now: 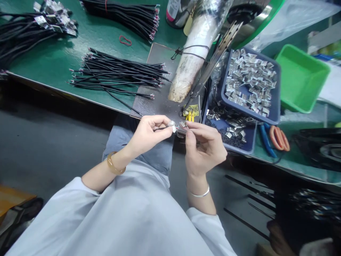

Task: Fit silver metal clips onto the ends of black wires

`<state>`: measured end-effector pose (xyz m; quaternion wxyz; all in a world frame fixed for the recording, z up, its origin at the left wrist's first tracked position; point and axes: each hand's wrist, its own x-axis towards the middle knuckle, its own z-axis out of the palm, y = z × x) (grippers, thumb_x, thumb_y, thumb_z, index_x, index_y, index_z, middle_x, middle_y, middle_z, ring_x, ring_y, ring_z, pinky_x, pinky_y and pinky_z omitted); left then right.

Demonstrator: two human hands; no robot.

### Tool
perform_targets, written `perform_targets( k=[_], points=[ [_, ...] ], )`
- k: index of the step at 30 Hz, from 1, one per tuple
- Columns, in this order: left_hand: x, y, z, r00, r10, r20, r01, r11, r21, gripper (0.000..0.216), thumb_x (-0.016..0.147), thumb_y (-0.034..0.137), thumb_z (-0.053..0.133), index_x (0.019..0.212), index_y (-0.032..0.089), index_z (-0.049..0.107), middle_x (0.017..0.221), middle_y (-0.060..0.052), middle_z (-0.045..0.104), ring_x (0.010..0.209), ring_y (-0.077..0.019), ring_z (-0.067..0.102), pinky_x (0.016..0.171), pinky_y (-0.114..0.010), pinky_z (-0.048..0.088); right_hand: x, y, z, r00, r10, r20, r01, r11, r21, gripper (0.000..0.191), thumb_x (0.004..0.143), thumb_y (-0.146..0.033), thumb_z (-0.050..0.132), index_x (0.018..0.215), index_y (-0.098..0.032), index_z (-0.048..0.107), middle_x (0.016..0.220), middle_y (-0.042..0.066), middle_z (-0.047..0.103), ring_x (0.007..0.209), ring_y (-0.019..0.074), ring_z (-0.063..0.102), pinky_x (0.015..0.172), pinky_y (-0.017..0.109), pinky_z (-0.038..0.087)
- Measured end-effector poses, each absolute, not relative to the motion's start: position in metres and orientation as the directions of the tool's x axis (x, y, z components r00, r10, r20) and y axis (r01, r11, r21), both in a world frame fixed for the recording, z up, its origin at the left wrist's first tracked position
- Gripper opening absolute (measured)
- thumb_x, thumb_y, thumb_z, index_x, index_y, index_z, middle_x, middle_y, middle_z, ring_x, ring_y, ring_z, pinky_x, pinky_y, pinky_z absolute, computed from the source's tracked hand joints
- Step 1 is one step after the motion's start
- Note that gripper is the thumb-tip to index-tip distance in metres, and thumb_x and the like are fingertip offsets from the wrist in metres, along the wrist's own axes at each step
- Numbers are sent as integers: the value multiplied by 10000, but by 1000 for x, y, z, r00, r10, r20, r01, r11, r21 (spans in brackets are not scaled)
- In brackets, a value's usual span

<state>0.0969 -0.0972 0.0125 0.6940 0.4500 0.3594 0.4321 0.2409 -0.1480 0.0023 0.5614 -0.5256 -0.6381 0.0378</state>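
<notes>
Between thumb and forefinger, my left hand [153, 134] pinches a thin black cable [160, 128] near its end. White covers sit on those fingertips, and short coloured wires stick out past them. My right hand [205, 144] holds a small silver metal connector [183, 124] by its fingertips, close to the wire ends; I cannot tell whether the two touch. Just beyond the hands is a yellow fixture [190, 114] at the edge of a dark metal plate [157, 103]. A loose pile of cut black cables [122, 69] lies on the bench behind my left hand.
A blue tray of metal connectors [277, 96] rests over another blue tray [249, 147] at right. Beside them are a green bin [303, 76] and orange-handled pliers [279, 138]. A wrapped tube [186, 71] slants over the plate. Bundled cables [128, 16] lie at the back.
</notes>
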Motion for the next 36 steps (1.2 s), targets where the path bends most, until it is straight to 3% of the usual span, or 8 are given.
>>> perform_targets(
  k=[3,8,12,17,23,36],
  points=[
    [98,-95,13,348,933,-87,-263,186,947,182,709,286,792,678,129,705,626,10,627,584,-74,519,581,-189,439,242,-144,-1,208,750,628,576,425,-698,107,881,-103,680,917,-200,653,987,33,760,916,162,753,770,296,636],
    [101,-90,16,277,958,-72,-212,134,968,172,718,276,767,686,123,696,600,20,566,567,-66,463,532,-178,393,244,-136,1,52,646,762,750,478,-456,177,836,-42,708,885,-198,642,965,28,779,893,147,755,805,273,615],
    [104,-86,17,251,966,-65,-181,113,977,188,720,282,765,663,125,678,596,19,552,573,-67,460,529,-173,394,245,-130,1,-4,596,803,793,491,-361,189,836,-28,707,887,-191,626,952,39,784,869,142,759,790,252,612],
    [107,-83,19,230,971,-68,-176,110,978,238,690,330,805,662,126,686,592,22,556,568,-66,460,523,-171,397,246,-125,0,-56,577,815,801,513,-308,175,854,-43,689,879,-204,624,976,35,787,850,140,763,772,239,620],
    [110,-82,24,183,982,-54,-124,78,989,151,728,237,741,643,131,675,546,36,478,518,-49,379,470,-170,305,247,-119,1,-95,518,850,820,525,-229,158,858,-70,698,894,-213,641,969,37,794,833,148,767,745,240,630],
    [108,-83,25,203,976,-77,-98,99,990,100,723,205,712,668,121,702,561,35,493,523,-48,383,474,-161,318,247,-121,-2,-137,495,858,837,521,-167,171,829,-81,732,867,-199,615,935,64,795,830,138,768,757,198,623]
  ],
)
